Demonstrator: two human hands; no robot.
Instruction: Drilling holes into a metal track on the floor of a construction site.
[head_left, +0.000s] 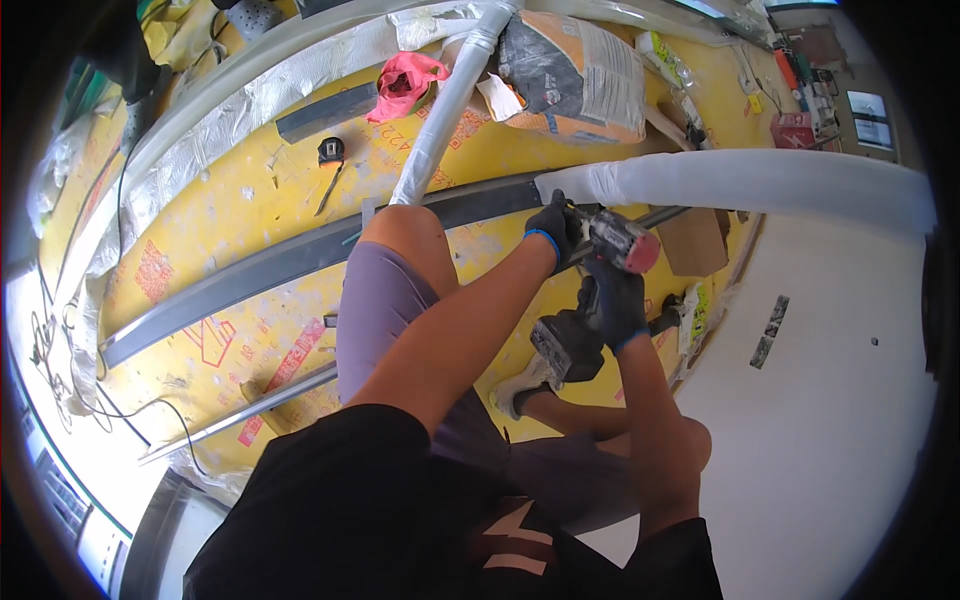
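My right hand (617, 303), in a dark glove, is wrapped round the handle of a cordless drill (622, 243). The drill has a dusty dark body with a pinkish-red rear end, and its black battery (567, 346) hangs low. Its front points up and left, toward my left hand (553, 228). That hand, gloved with a blue cuff, has its fingers closed beside the drill's nose, above a long dark grey metal profile (250, 275). Whatever those fingers grip is too small and hidden to name. A thinner dark bar (655, 218) runs beneath the drill.
A plastic-wrapped post (462, 90) rises past my knee. White wrapped tubing (760, 185) continues right. Beyond lie a tape measure (331, 152), a red plastic bag (407, 84) and a large sack (580, 75). Cardboard (697, 247) lies right. Another person's shoe (252, 18) shows upper left.
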